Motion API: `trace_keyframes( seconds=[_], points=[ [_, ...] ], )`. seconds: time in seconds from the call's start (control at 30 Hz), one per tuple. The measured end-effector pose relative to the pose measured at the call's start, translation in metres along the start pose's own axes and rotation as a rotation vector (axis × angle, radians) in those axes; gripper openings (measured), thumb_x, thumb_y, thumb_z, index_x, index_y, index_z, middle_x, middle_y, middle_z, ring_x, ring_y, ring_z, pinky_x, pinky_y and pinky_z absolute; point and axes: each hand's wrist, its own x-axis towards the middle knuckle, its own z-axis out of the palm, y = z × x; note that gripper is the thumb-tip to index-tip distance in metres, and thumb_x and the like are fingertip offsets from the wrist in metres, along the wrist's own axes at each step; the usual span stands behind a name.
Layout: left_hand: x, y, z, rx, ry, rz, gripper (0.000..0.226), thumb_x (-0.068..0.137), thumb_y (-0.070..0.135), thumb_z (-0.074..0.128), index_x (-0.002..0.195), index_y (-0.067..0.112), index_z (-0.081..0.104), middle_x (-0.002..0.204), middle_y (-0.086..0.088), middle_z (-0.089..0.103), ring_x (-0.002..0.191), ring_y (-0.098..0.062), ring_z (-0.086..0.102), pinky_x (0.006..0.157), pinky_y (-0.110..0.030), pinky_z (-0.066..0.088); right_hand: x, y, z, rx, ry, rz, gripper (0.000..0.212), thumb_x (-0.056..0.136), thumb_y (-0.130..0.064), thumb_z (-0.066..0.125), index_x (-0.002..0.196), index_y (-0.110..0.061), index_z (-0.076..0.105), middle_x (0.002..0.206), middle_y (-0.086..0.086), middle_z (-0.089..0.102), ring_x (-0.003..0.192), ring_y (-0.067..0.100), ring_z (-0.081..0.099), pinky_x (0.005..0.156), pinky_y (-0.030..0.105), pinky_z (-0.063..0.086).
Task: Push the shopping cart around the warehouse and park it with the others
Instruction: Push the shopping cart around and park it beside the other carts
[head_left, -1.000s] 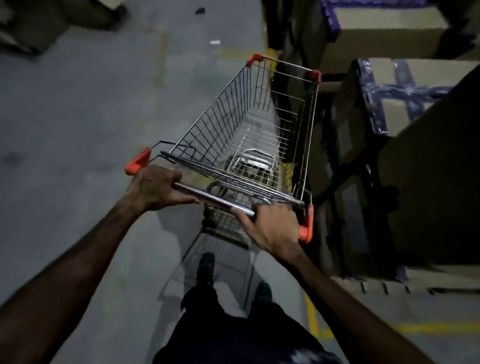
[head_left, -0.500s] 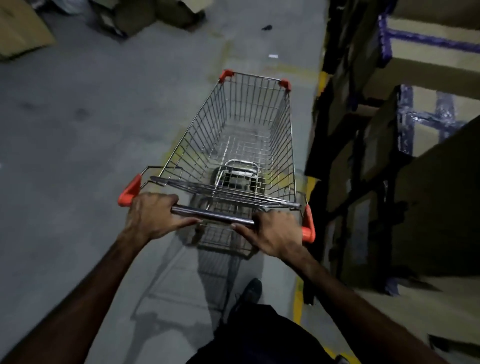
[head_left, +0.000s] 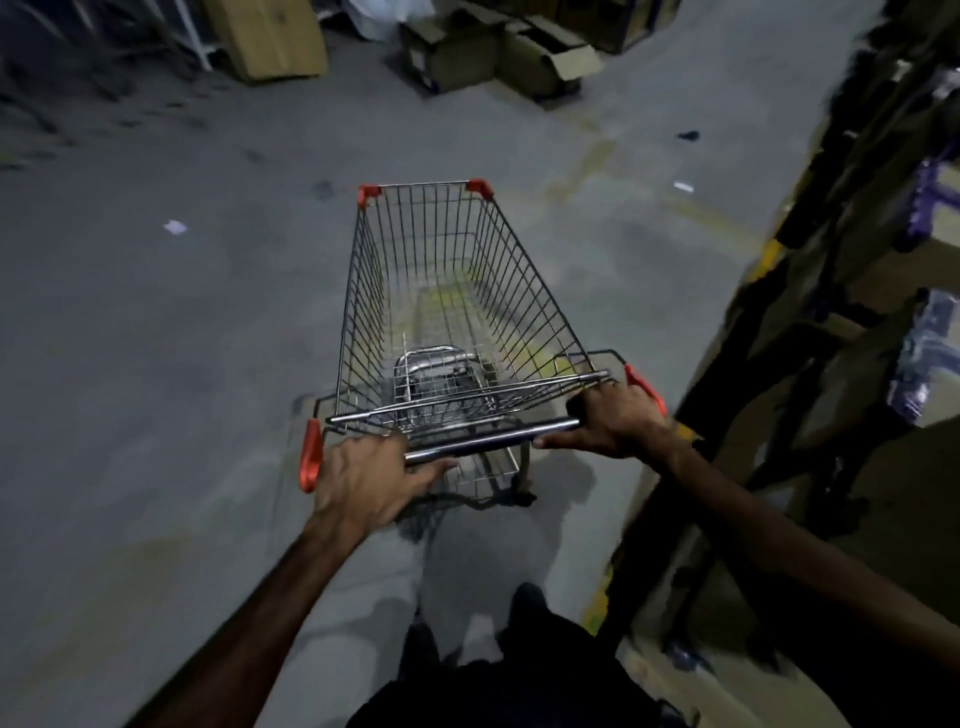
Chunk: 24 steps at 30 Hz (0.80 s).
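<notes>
Directly ahead of both hands, the chrome wire shopping cart with orange plastic corner caps (head_left: 447, 312) is stretched out on the grey concrete floor (head_left: 156, 364), its long axis running away from the person and angled slightly left, off the dark shelving rack stacked with cardboard cartons (head_left: 831, 322) that stands close beside its right flank. The smooth tubular metal push bar (head_left: 491, 440) is held at both ends: the left hand (head_left: 363, 480) is curled around it near the cart's left orange cap, the right hand (head_left: 615, 418) gripping it by the right cap — this one set further forward. The basket's thin wire grid is seen to be empty. No other carts are visible, so parking is judged still distant — open brown cardboard boxes (head_left: 498, 57) lie beyond the cart's nose.
</notes>
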Motion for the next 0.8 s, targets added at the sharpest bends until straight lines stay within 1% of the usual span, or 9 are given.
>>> trace_keyframes(
  seconds=[0.13,0.2,0.3,0.43,0.53,0.63,0.67,0.73,0.8],
  points=[
    [-0.02,-0.002,-0.01,-0.011,-0.058,-0.182,0.114,0.072,0.108,0.0,0.099,0.027,0.074,0.096,0.0,0.078,0.095,-0.025,0.076,0.088,-0.036,0.054,0.037,-0.007,-0.01,-0.091,0.034,-0.156,0.106,0.06,-0.117,0.017,0.074,-0.024,0.067,0.082,-0.006,0.07,0.098,0.019,0.072,0.123,0.061,0.024],
    [-0.025,-0.002,-0.016,-0.047,-0.112,-0.246,0.103,0.08,0.107,0.014,0.101,0.026,0.074,0.099,0.0,0.078,0.101,-0.026,0.076,0.097,-0.04,0.051,0.053,-0.01,-0.013,-0.108,0.034,-0.22,0.109,0.058,-0.117,0.014,0.073,-0.024,0.066,0.081,-0.005,0.071,0.099,0.02,0.072,0.126,0.06,0.019],
    [-0.03,-0.002,-0.026,-0.119,-0.147,-0.327,0.093,0.081,0.105,0.021,0.09,0.024,0.066,0.098,-0.002,0.078,0.103,-0.027,0.076,0.093,-0.041,0.05,0.083,-0.017,-0.023,-0.105,0.054,-0.333,0.114,0.056,-0.118,0.01,0.073,-0.022,0.069,0.084,-0.002,0.075,0.104,0.022,0.073,0.126,0.059,0.018],
    [-0.036,0.002,-0.037,-0.134,-0.183,-0.458,0.081,0.088,0.099,0.028,0.087,0.026,0.063,0.11,-0.005,0.079,0.114,-0.029,0.073,0.108,-0.046,0.044,0.121,-0.033,-0.034,-0.097,0.003,-0.436,0.112,0.056,-0.118,0.018,0.071,-0.021,0.071,0.085,-0.001,0.077,0.1,0.022,0.073,0.124,0.064,0.017],
    [-0.036,-0.007,-0.031,-0.158,-0.201,-0.532,0.094,0.079,0.107,0.016,0.082,0.025,0.061,0.113,-0.008,0.079,0.115,-0.032,0.073,0.111,-0.051,0.047,0.142,-0.046,-0.042,-0.118,0.005,-0.555,0.111,0.06,-0.117,0.019,0.076,-0.022,0.075,0.088,-0.001,0.078,0.1,0.023,0.075,0.12,0.064,0.029],
    [-0.038,-0.02,-0.025,-0.139,-0.248,-0.615,0.094,0.07,0.114,0.008,0.075,0.033,0.055,0.115,-0.002,0.079,0.12,-0.029,0.071,0.119,-0.066,0.033,0.159,-0.065,-0.054,-0.145,-0.019,-0.596,0.119,0.056,-0.118,0.012,0.096,-0.029,0.081,0.103,0.0,0.08,0.109,0.025,0.072,0.124,0.067,0.023],
    [-0.037,-0.025,-0.025,-0.15,-0.274,-0.639,0.091,0.069,0.115,0.008,0.075,0.036,0.053,0.118,0.0,0.078,0.121,-0.029,0.069,0.12,-0.068,0.03,0.163,-0.072,-0.058,-0.155,-0.032,-0.606,0.12,0.057,-0.118,0.012,0.097,-0.029,0.081,0.104,-0.001,0.08,0.109,0.025,0.071,0.124,0.068,0.021],
    [-0.034,-0.034,-0.028,-0.189,-0.303,-0.671,0.093,0.066,0.116,0.009,0.078,0.038,0.057,0.121,0.002,0.076,0.123,-0.028,0.067,0.121,-0.07,0.027,0.172,-0.085,-0.065,-0.152,-0.052,-0.638,0.115,0.059,-0.117,0.013,0.082,-0.025,0.077,0.09,-0.004,0.077,0.099,0.023,0.07,0.123,0.069,0.022],
    [-0.03,-0.048,-0.027,-0.224,-0.336,-0.723,0.108,0.063,0.117,0.007,0.102,0.04,0.073,0.127,0.005,0.075,0.127,-0.026,0.065,0.123,-0.072,0.022,0.183,-0.098,-0.071,-0.148,-0.059,-0.662,0.113,0.059,-0.117,0.014,0.072,-0.022,0.072,0.082,-0.005,0.072,0.091,0.023,0.068,0.121,0.068,0.026]
  ],
)
